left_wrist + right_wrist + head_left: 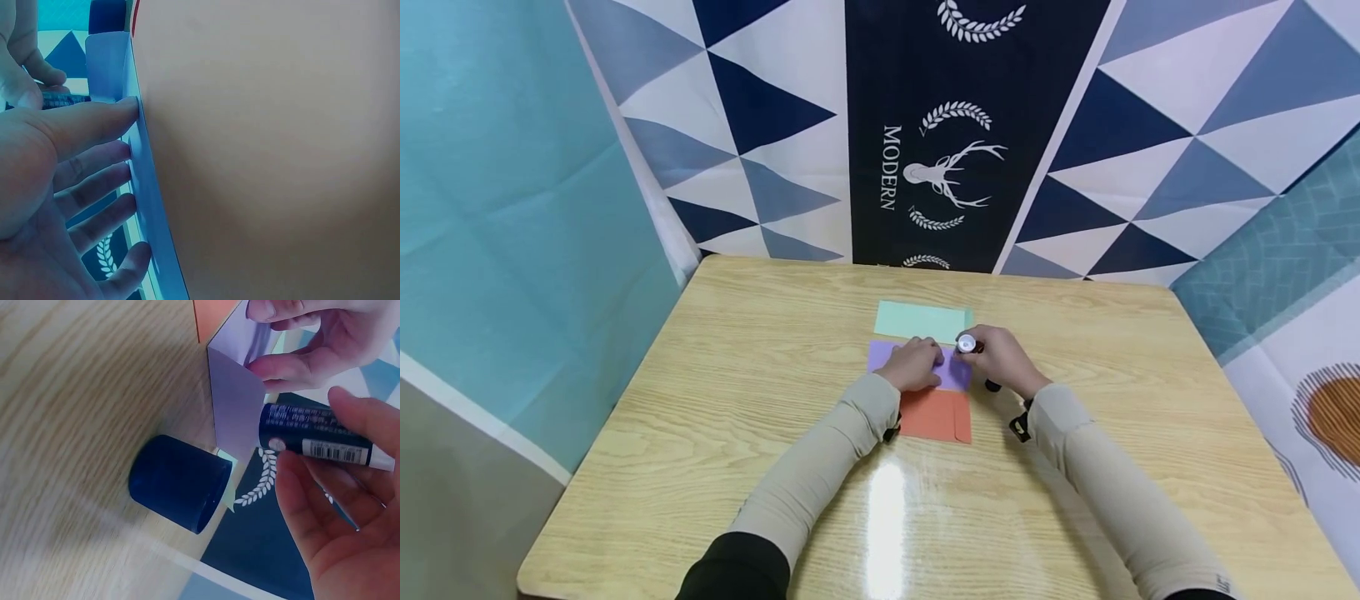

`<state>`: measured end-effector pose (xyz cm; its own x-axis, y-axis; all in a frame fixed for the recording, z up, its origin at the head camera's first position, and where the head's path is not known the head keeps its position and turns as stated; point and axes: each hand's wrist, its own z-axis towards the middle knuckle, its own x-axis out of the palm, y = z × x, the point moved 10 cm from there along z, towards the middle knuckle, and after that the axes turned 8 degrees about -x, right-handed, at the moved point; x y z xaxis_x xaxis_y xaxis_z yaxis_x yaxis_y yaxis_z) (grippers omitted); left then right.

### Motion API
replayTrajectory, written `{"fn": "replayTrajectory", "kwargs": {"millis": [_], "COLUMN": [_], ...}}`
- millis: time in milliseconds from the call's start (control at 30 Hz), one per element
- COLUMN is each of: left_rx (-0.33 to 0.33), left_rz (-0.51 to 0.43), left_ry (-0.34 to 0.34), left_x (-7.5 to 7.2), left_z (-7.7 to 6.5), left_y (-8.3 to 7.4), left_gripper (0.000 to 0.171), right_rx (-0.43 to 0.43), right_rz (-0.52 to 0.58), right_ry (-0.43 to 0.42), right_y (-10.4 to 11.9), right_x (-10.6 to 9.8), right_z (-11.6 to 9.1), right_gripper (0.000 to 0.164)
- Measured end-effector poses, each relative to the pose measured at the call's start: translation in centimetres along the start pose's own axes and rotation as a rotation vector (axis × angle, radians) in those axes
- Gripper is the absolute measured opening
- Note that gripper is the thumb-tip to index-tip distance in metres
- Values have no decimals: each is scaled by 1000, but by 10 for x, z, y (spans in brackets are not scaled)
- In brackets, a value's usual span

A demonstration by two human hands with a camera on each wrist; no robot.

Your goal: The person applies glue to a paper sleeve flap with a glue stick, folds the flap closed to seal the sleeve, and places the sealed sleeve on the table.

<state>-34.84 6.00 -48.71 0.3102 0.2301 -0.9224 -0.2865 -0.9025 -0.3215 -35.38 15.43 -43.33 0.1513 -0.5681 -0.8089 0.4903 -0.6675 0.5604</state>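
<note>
A purple envelope (957,372) lies on the table with its right-hand flap raised, as the right wrist view shows. My left hand (912,364) rests on this envelope, its fingers spread and fairly straight with the fingertips touching the paper. With thumb and fingers my right hand (1006,362) grips a dark blue glue stick (315,434) with a barcode label. One end of the stick touches or almost touches the flap; I cannot tell which. Its dark cap (181,484) lies on its side on the wood, near the envelope's right edge.
Beyond the purple envelope lies a mint green envelope (921,319). On the near side is an orange-red envelope (934,415), close against the purple one. The wooden table (760,358) ends at a patterned curtain (775,125) behind.
</note>
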Motion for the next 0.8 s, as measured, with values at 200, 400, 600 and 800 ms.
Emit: {"fn": "replayTrajectory", "kwargs": {"millis": [200,400,600,800], "left_rx": [3,5,0,7], "left_rz": [1,-7,-9,-13], "left_ry": [-2,-9,-4,0], "left_x": [0,-1,0,1], "left_z": [0,1,1,0], "left_y": [-1,-1,-1,-1], "left_gripper": [39,39,39,38], "right_rx": [-34,-54,-22,59], "right_rz": [16,48,97,128], "right_ry": [40,90,88,-29], "right_y": [7,12,9,2], "right_x": [2,2,-2,-24], "right_z": [-10,-21,-28,-32], "right_gripper": [11,15,17,23]}}
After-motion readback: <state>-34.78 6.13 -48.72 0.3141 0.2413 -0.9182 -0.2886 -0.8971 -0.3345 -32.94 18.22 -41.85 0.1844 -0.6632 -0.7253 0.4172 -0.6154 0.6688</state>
